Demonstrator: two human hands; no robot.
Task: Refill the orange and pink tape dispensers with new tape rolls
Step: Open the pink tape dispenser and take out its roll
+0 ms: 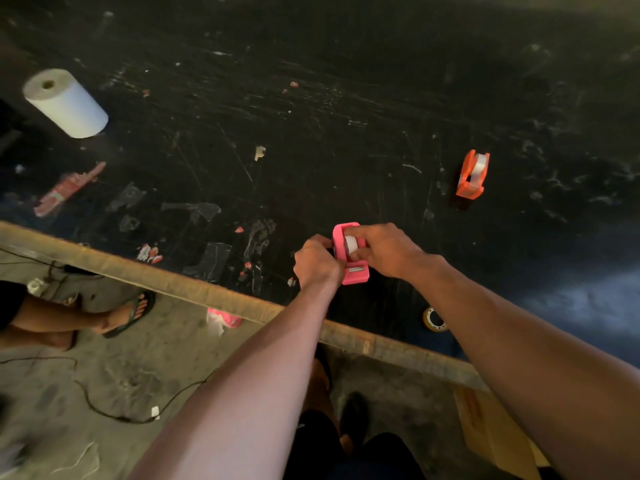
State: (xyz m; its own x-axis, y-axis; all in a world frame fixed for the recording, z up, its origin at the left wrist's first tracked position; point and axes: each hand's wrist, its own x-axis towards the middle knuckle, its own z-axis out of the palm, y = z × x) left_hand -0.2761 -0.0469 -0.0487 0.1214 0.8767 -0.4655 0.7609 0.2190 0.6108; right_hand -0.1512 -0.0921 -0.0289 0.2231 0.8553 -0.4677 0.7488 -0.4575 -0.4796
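The pink tape dispenser [354, 271] stands on the black table near its front edge, with a white tape roll [350, 244] seated in it. My left hand [317, 263] grips the dispenser's left side. My right hand [382, 249] curls over the top, fingers and thumb pinching the roll. Further back on the right stands the orange tape dispenser [471, 174], upright with a clear-white roll inside it, apart from both hands. A used tape roll [433, 318] with a yellowish rim lies near the table edge, partly hidden by my right forearm.
A large white paper roll [65, 102] lies at the back left. A red wrapper [67, 190] and scraps of clear tape litter the table's left. The wooden table edge [207, 292] runs diagonally. Below it another person's sandalled foot [130, 313], a cable and a cardboard box [491, 431].
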